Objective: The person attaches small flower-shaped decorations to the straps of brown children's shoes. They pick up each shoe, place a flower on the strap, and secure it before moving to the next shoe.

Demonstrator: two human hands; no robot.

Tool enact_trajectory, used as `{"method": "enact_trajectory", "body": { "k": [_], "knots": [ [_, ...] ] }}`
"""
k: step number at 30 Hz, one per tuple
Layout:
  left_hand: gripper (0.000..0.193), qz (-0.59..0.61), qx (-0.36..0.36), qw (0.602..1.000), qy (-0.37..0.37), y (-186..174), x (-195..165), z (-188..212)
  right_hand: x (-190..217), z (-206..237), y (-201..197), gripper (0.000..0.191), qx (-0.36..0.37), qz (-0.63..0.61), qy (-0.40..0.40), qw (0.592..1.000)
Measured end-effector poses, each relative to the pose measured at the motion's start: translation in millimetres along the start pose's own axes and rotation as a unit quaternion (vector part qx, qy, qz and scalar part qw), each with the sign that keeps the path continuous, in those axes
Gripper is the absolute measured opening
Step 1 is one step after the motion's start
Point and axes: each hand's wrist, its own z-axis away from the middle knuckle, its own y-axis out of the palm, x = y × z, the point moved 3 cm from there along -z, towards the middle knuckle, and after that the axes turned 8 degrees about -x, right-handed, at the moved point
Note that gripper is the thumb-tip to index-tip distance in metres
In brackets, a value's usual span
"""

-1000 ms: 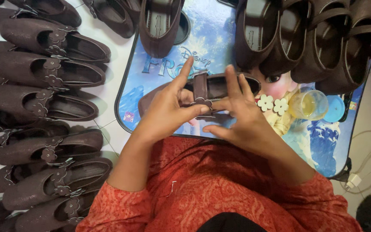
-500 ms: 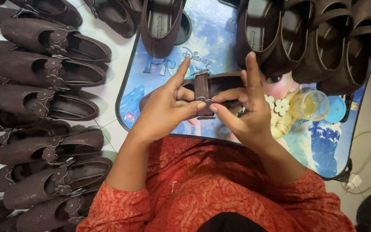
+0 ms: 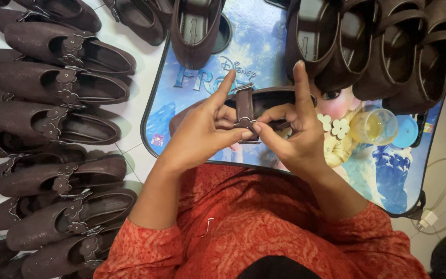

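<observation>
Pinching the strap of a dark brown shoe, both hands meet at the middle of the view, over the near half of a small blue picture table. Left hand comes in from seven o'clock, thumb and curled fingers clamped on the strap's lower end, index finger pointing up toward one o'clock. Right hand comes in from five o'clock, thumb tip pressed against the same spot on the strap, index finger standing straight up at twelve, the other fingers tucked behind the shoe. The shoe lies across the tabletop, toe to nine o'clock, mostly hidden by the hands. Just off the right hand at three o'clock sit two small pale flower trims, and beside them a clear plastic cup with yellowish liquid, then a blue lid. Up at twelve, one brown shoe rests on the table's far edge; at one to two o'clock a row of strapped shoes overlaps the table corner. Out at nine o'clock, on white floor, a long column of matching shoes with flower trims runs top to bottom. At six o'clock, the person's red patterned sleeves and lap. A white cable trails at four o'clock.
</observation>
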Motion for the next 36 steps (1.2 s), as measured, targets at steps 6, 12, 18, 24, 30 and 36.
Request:
{"method": "enact_trajectory", "body": {
  "k": [6,12,18,24,30,36],
  "knots": [
    [0.102,-0.042,-0.034,0.998,0.016,5.0,1.5,2.5,6.0,4.6,-22.7,0.100,-0.018,0.048,-0.101,0.994],
    [0.098,-0.066,-0.051,0.996,0.013,11.1,3.0,4.6,-1.2,19.5,-82.5,0.092,-0.060,0.110,-0.137,0.983],
    [0.096,-0.050,-0.078,0.995,0.034,23.3,5.4,12.9,-7.9,51.6,-145.5,0.081,-0.149,0.174,-0.111,0.967],
    [0.090,-0.050,-0.114,0.992,0.023,44.0,14.0,19.7,-28.6,75.5,-194.1,0.071,-0.217,0.228,-0.033,0.949],
    [0.078,-0.084,-0.172,0.981,0.003,52.1,14.8,19.6,-48.3,73.1,-217.6,0.048,-0.139,0.348,-0.030,0.927],
    [0.086,-0.191,-0.201,0.961,-0.010,33.5,19.4,11.5,-72.4,55.2,-220.6,0.049,-0.070,0.409,-0.115,0.903]
  ]
}}
